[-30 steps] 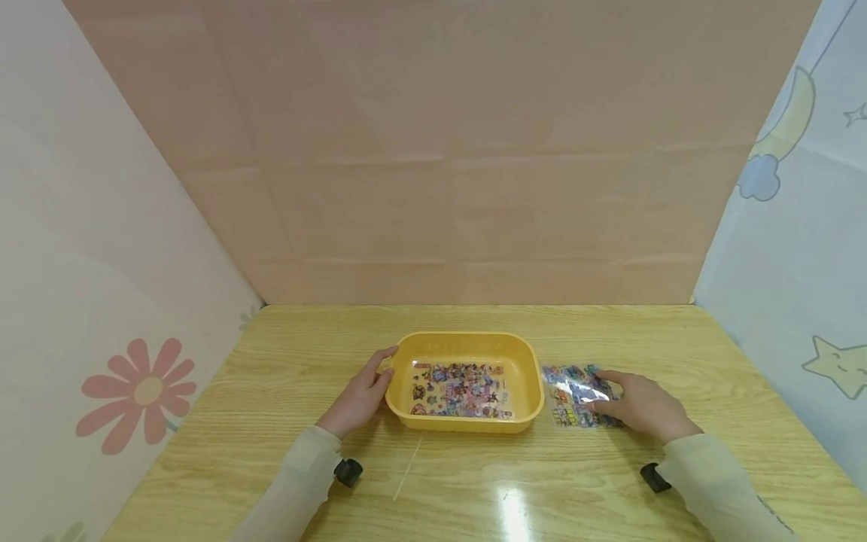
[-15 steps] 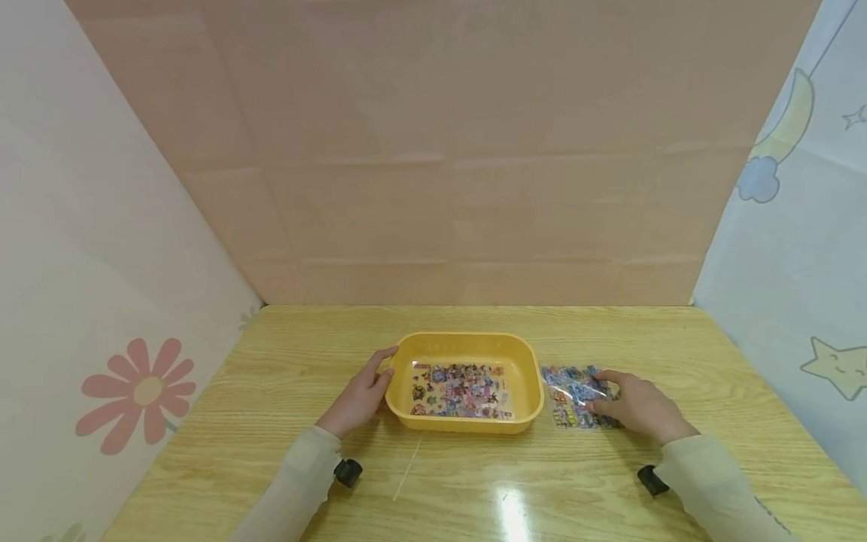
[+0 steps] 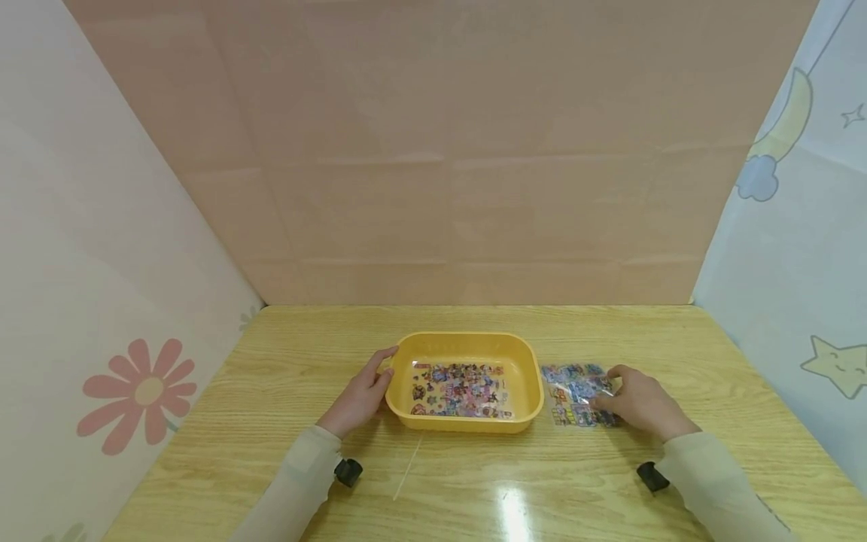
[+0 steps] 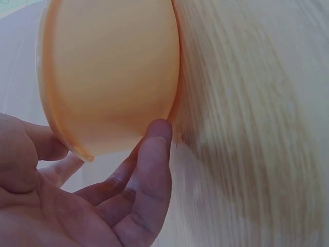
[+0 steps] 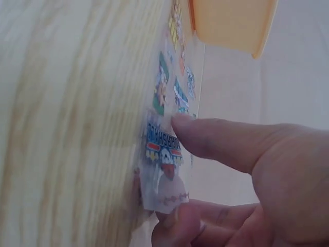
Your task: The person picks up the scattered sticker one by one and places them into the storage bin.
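My left hand grips the left end of a yellow plastic tray. In the left wrist view some fingers reach the rim and others press low on the tray's outer wall. A clear sheet with colourful cartoon stickers lies inside the tray. Right of the tray, another clear sticker sheet is on the table, with my right hand at its right edge. The right wrist view shows the thumb touching the printed face of this sheet, while the fingertips sit at its near edge, apart from the thumb.
The wooden table has a pale thin streak in front of the tray. A tan wall covering rises behind it, with patterned sheets at both sides. Each sleeve carries a black wrist device.
My right hand's fingertips have shifted slightly rightward along the sticker sheet, showing more of its right edge. My left hand and the tray have stayed put.
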Demonstrator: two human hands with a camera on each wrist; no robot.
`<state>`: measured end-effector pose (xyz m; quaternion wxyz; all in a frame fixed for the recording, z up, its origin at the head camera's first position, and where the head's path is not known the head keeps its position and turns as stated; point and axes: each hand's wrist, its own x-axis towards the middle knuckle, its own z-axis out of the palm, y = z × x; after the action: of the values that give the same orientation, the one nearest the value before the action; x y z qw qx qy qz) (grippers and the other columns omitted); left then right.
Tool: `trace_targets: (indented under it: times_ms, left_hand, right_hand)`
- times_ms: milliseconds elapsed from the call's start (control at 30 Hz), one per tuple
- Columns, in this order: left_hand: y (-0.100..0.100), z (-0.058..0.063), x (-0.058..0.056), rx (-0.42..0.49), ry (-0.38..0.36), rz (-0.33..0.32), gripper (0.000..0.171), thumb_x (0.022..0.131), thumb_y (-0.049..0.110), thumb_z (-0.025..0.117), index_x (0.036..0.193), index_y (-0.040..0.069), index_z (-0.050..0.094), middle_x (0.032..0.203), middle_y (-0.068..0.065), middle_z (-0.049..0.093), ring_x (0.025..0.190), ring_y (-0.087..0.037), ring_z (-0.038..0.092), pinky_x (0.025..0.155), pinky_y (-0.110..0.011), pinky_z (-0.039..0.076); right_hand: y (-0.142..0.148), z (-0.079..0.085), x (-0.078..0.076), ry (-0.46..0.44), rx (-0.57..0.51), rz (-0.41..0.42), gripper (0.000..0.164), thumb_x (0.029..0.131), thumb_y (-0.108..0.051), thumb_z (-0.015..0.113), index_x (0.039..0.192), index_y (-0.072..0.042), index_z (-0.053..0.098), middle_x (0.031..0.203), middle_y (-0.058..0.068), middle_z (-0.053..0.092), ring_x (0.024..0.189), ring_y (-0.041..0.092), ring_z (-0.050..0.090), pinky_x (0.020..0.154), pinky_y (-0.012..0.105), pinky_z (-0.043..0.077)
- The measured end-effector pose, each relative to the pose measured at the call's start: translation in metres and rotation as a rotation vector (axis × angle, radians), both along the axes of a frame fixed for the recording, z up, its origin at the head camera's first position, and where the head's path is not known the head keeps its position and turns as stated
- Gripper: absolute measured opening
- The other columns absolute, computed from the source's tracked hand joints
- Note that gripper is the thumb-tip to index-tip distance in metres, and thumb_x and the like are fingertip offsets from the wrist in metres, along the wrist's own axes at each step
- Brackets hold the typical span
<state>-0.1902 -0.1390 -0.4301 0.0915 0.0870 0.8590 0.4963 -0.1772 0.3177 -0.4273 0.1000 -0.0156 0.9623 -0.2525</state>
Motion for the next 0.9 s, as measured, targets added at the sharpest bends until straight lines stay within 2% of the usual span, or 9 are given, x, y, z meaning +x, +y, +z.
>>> trace_targets:
  times_ms: [133,367,600,700,900]
  left_hand:
    - [-0.0003,0.0006,0.0008,0.003,0.006,-0.005,0.045,0.111,0.024,0.039,0.155,0.025,0.033,0.099,-0.015,0.064,0.076,-0.026,0.065,0.058,-0.04,0.055]
    - [-0.0001,0.0019,0.0012,0.015,-0.003,-0.006,0.046,0.111,0.024,0.039,0.156,0.024,0.033,0.097,-0.014,0.064,0.074,-0.025,0.064,0.058,-0.041,0.054]
    - [-0.0002,0.0013,0.0011,-0.002,-0.009,-0.008,0.046,0.111,0.024,0.038,0.156,0.025,0.032,0.098,-0.015,0.062,0.076,-0.026,0.063,0.059,-0.038,0.054]
    - [-0.0002,0.0018,0.001,0.005,-0.012,-0.008,0.046,0.111,0.025,0.038,0.156,0.026,0.032,0.099,-0.014,0.062,0.076,-0.026,0.064,0.059,-0.038,0.054]
    - [-0.0008,0.0019,0.0012,0.003,-0.009,-0.011,0.046,0.111,0.025,0.039,0.156,0.026,0.032,0.101,-0.014,0.064,0.076,-0.025,0.065,0.058,-0.038,0.054]
  right_hand:
    - [-0.0005,0.0027,0.0005,-0.009,-0.03,-0.01,0.069,0.092,-0.033,0.071,0.13,0.019,0.046,0.089,0.009,0.069,0.075,0.02,0.063,0.067,0.043,0.052]
    - [0.0025,0.0017,0.0008,0.01,-0.052,-0.03,0.058,0.094,-0.029,0.068,0.126,0.015,0.05,0.091,0.012,0.069,0.078,0.021,0.064,0.07,0.046,0.052]
    - [0.0008,0.0012,0.0024,0.032,-0.091,-0.061,0.036,0.098,-0.017,0.057,0.119,0.013,0.054,0.076,0.003,0.067,0.062,0.017,0.056,0.059,0.036,0.045]
    - [0.0005,0.0005,0.0019,0.027,-0.111,-0.077,0.033,0.099,-0.016,0.054,0.117,0.011,0.054,0.075,0.003,0.067,0.059,0.018,0.054,0.056,0.035,0.042]
    - [0.0005,0.0016,0.0019,0.0,-0.166,-0.106,0.034,0.101,-0.017,0.054,0.119,0.011,0.054,0.079,0.005,0.067,0.063,0.019,0.056,0.057,0.035,0.043]
